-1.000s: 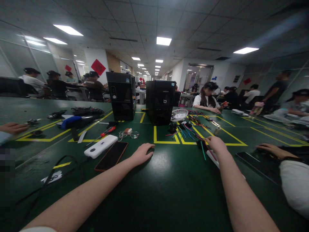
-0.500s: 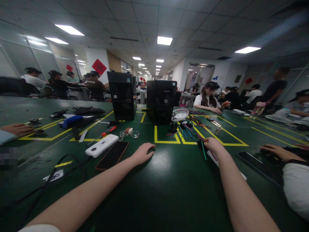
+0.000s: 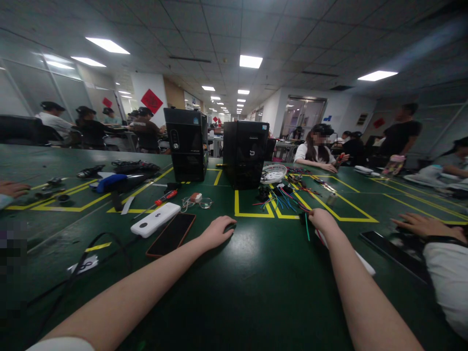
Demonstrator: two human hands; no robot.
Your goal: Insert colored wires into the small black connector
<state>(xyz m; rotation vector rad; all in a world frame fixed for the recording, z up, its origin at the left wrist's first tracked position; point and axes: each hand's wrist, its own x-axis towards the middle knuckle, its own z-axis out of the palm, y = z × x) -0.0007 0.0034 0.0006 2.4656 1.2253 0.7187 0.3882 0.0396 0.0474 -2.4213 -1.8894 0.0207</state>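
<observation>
My left hand (image 3: 218,231) rests palm down on the green table, fingers stretched out with nothing in them. Just left of it lies a dark phone with an orange-brown edge (image 3: 171,235). My right hand (image 3: 323,223) is closed on some thin wires; a green wire (image 3: 307,228) hangs from its fingertips and a red one runs under the palm. Part of what it grips is hidden behind the hand. Beyond it spreads a bundle of coloured wires (image 3: 280,199) with black connectors. A long white object (image 3: 364,263) lies partly beneath my right forearm.
Two black computer towers (image 3: 185,168) (image 3: 244,161) stand ahead. A white basket (image 3: 274,173) sits beside the right one. On the left are a white power bank (image 3: 155,219), a red screwdriver (image 3: 166,197) and glasses (image 3: 205,203). A neighbour's hand (image 3: 426,225) is at right, near another phone (image 3: 393,253).
My two hands stay nearly in place; the green wire at my right hand has shifted slightly left. The neighbour's hand at far left has drawn back, and the standing person has moved left.
</observation>
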